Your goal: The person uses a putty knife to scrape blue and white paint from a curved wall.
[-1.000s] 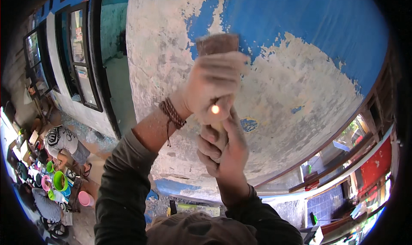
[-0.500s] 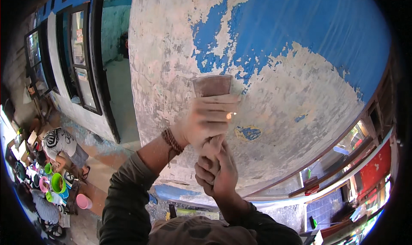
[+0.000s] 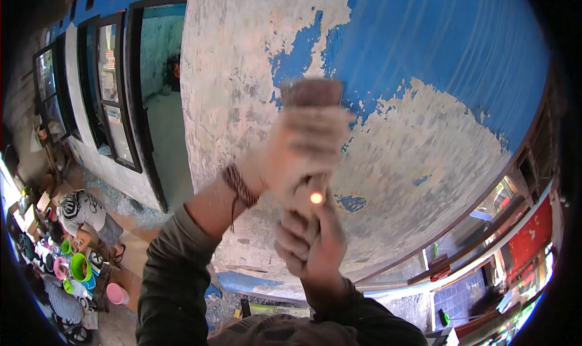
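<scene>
Scraper: the broad, dark-bladed scraper (image 3: 312, 94) stands near the centre of the frame, a little above the middle, its blade pointing up toward the top edge.
Left hand: we see our left hand (image 3: 306, 141), blurred, closed around the tool just below the blade; the braided bracelet (image 3: 239, 187) circles that wrist.
Right hand: our right hand (image 3: 310, 243) sits below the left, fingers curled around the handle, most of which they hide.
Just changed: half a second ago our blade lay lower, over bare plaster; now both hands and scraper have shifted up the wall (image 3: 227, 112), and the blade overlaps the ragged lower end of the blue paint (image 3: 436, 43).
What it means: we judge the edge to be back at the paint boundary; the blur hides whether it touches.
Blue left over: paint fills the upper right, and a small blue patch (image 3: 351, 203) shows just right of our hands.
Bright spot: a glowing dot (image 3: 316, 198) shows between our hands; we cannot tell its source.
Lower left: a bent-over person (image 3: 90, 214) is near a green basin (image 3: 89, 259) and a pink bucket (image 3: 118, 295).
</scene>
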Demonstrator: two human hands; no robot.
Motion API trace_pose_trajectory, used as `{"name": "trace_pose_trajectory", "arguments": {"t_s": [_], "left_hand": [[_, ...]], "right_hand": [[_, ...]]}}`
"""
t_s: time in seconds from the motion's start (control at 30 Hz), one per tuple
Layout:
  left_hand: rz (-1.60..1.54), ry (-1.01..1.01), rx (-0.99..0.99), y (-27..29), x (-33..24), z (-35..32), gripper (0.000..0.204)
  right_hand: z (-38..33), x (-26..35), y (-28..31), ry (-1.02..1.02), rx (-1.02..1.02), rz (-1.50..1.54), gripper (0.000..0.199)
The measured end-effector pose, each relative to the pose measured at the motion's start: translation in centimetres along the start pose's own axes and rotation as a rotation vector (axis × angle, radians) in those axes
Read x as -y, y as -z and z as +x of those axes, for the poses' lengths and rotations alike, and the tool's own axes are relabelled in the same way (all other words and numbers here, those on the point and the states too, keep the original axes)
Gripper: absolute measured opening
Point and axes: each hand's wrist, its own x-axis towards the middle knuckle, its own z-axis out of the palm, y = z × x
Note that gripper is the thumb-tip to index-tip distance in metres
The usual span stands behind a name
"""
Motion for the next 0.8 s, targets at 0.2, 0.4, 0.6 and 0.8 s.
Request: {"name": "trace_pose_trajectory", "arguments": {"t_s": [0.2,0.4,0.6,0.8], "left_hand": [[-0.043,0.082,0.058,-0.6,-1.6,-1.5,0.015],[-0.023,-0.048,0.042,0.9,2.1,2.4,0.022],[-0.030,0.000,-0.042,-1.3,0.0,-0.5,0.022],[0.039,-0.127,0.102,2.5,4.1,5.9,0.021]], "right_hand": [[-0.8,-1.7,0.3,0.056,-0.104,-0.005,0.025],[0.8,1.4,-2.1,0.184,0.026,-0.082,0.032],[-0.7,-1.4,-0.1,0.140,-0.088,-0.039,0.040],[2.0,4.1,-4.4,0.269,0.031,-0.225,0.038]]}}
